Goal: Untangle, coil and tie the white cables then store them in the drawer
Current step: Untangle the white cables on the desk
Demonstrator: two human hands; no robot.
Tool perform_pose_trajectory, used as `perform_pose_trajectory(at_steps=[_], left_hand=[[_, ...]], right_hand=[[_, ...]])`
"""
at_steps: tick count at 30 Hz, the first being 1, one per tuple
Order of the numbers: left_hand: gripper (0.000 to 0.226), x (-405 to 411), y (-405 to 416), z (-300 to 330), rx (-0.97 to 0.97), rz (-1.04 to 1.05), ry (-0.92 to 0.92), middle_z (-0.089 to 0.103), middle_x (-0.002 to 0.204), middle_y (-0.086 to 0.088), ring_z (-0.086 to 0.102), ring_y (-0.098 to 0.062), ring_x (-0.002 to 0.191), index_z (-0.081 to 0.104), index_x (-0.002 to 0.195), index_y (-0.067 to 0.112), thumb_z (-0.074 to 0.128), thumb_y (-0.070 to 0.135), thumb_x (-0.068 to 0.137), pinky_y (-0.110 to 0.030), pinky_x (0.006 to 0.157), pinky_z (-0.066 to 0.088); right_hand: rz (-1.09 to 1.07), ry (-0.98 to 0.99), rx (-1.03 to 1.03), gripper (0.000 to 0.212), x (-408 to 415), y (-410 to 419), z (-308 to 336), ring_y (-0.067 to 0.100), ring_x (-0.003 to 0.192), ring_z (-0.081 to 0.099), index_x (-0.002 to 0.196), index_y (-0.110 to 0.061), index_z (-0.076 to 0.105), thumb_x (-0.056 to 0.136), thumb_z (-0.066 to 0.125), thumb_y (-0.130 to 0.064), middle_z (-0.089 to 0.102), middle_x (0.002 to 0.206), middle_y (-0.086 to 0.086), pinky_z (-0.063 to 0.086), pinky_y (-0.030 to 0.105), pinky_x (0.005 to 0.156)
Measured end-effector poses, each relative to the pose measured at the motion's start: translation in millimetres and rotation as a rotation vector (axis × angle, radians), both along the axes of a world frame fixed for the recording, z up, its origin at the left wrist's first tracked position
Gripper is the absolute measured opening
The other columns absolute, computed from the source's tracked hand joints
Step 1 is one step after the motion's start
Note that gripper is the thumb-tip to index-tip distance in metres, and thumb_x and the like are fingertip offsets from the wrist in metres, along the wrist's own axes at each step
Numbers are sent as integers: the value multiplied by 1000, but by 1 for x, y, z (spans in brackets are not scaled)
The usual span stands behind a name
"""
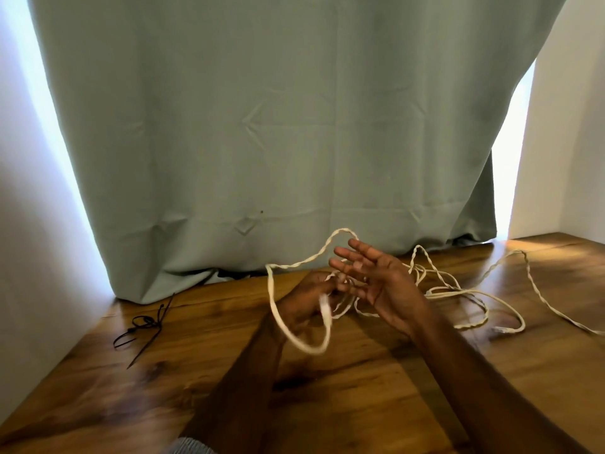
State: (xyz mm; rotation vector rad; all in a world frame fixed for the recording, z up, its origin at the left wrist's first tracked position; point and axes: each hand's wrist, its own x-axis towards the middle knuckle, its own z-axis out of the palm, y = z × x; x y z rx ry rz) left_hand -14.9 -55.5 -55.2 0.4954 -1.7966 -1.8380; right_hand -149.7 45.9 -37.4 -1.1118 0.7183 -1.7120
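Over the wooden table (pixel 360 371), the left hand (pixel 307 303) pinches a loop of white cable (pixel 296 339); the right hand (pixel 376 280) hovers with fingers spread, holding nothing. The tangled rest trails rightward past that hand, which looks nearer to it.

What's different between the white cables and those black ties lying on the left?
The white cables are long, twisted and sprawl in loose tangled loops; the black ties are short, thin and sit in a small bunch. The cables are being handled: the left hand grips a loop and the open right hand is in among the strands. No hand touches the ties. Both rest on the wooden table.
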Motion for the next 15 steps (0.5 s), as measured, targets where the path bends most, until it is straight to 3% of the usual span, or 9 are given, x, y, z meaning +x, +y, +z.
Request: perform_pose_trajectory(at_steps=[3, 6, 8, 11, 15], left_hand=[[31, 6, -2, -7, -7, -73, -61, 34, 51, 5, 25, -3, 38, 54, 75, 16, 50, 32, 101, -21, 41, 11], [32, 10, -5, -7, 74, -73, -12, 27, 48, 5, 20, -4, 35, 52, 71, 15, 54, 36, 95, -22, 43, 9], [34, 14, -8, -4, 138, -120, 49, 26, 45, 7, 18, -4, 33, 54, 69, 15, 53, 37, 94, -21, 42, 10], [33, 22, -16, -2, 246, -265, 194, 29, 43, 9, 14, -5, 33, 54, 68, 15, 63, 37, 90, -20, 40, 13], [29, 27, -16, -1, 209, -319, 270, 30, 46, 8, 18, -3, 34, 54, 75, 11, 76, 27, 84, -20, 41, 15]], right_hand=[[-337, 511, 15, 52, -8, -6, -8, 17, 118, 67, 144, -23, 52, 99, 56, 1, 68, 131, -2, 56, 36, 97], [-488, 945, -104, 22, -10, -11, -17, 7, 105, 70, 115, -23, 74, 101, 59, -14, 76, 106, -12, 53, 26, 94], [-518, 1008, -145, 21, -9, -13, -20, 1, 103, 68, 113, -27, 74, 102, 58, -20, 75, 104, -18, 53, 24, 91], [-546, 1059, -140, 24, -8, -17, -22, 2, 108, 65, 123, -25, 69, 103, 56, -30, 71, 114, -16, 54, 31, 93], [-538, 976, -161, 17, -12, -14, -20, 11, 95, 67, 110, -16, 72, 101, 60, -25, 73, 99, -6, 56, 34, 82]])
